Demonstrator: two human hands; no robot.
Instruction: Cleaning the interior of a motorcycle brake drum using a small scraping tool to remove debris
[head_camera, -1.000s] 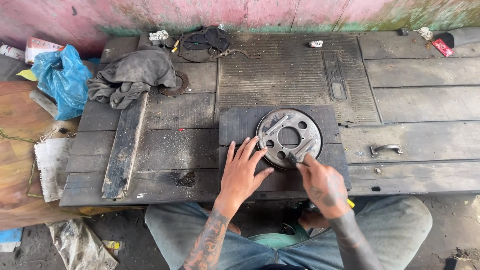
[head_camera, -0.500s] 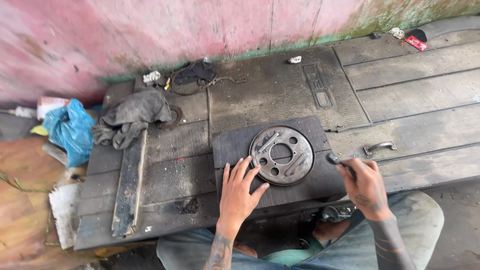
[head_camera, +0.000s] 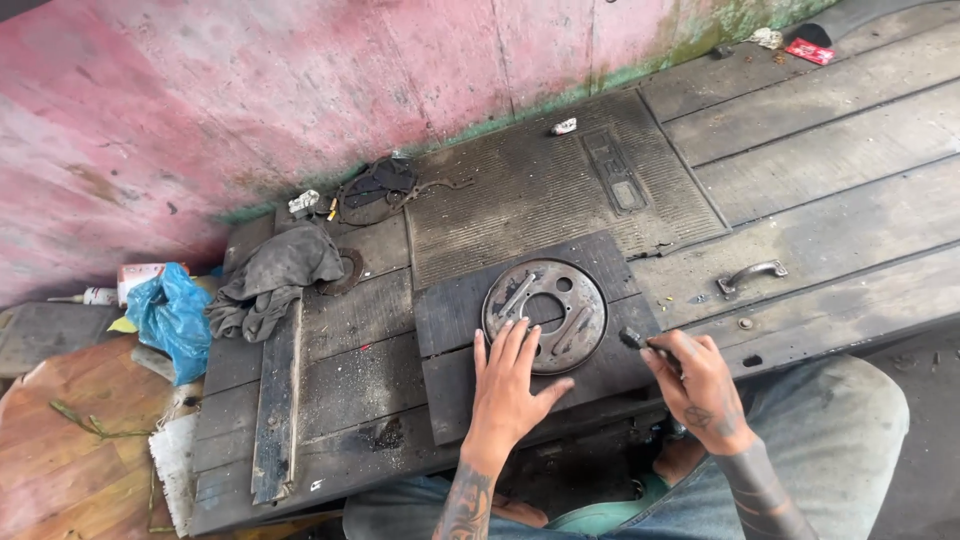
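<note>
Round metal plate (head_camera: 545, 313), near centre of counter (head_camera: 820, 150): left hand (head_camera: 507, 385) flat on it, fingers released. Right hand (head_camera: 700, 385), fingers grasping small dark tool (head_camera: 634, 340). Blue bag (head_camera: 170, 318), far left, contents hidden.

Rusty matt metal disc (head_camera: 545, 314) on rough, grimy wooden planks (head_camera: 840, 150)

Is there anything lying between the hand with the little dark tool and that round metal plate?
Nothing visible. The right hand holds a small dark tool just off the right edge of the round metal plate; only bare dark board lies between. The left hand rests on the plate's lower left.
</note>
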